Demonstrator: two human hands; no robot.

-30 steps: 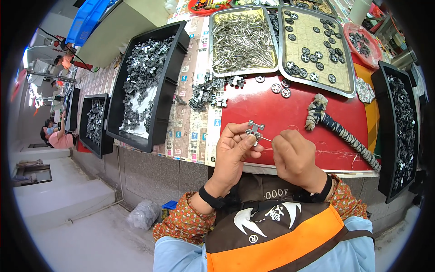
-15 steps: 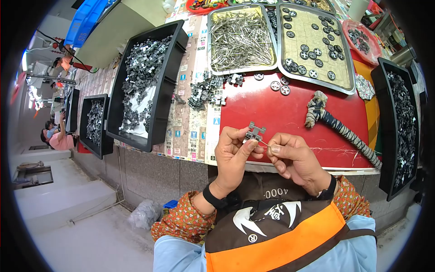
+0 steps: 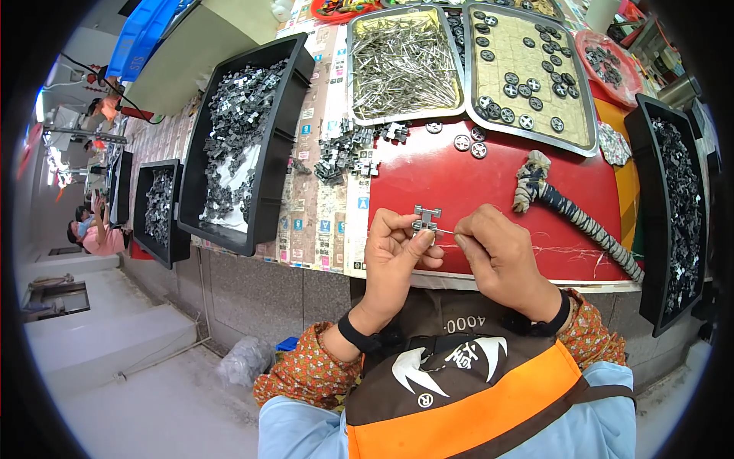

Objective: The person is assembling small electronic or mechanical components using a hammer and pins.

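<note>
My left hand (image 3: 397, 251) pinches a small grey plastic part (image 3: 427, 215), shaped like a toy car chassis, between thumb and fingers. A thin metal pin (image 3: 444, 232) sticks out sideways from the part's lower side. Curled round the pin's outer end, my right hand (image 3: 497, 249) is closed on it; its fingertips are partly hidden. Both hands are above the front edge of a red board (image 3: 474, 187). Right of them on that board lies a hammer (image 3: 585, 216) with a wrapped handle and cloth-covered head.
Metal trays hold loose pins (image 3: 463, 99) and black wheels (image 3: 535, 103). Several grey parts (image 3: 340, 157) are heaped left of the board. Black bins (image 3: 264, 176) of small parts stand at the left, another bin (image 3: 650, 294) at the right. A person (image 3: 103, 237) sits far left.
My right hand has turned and risen slightly, its fingers now more curled over the pin's end. The grey part has turned a little in my left hand.
</note>
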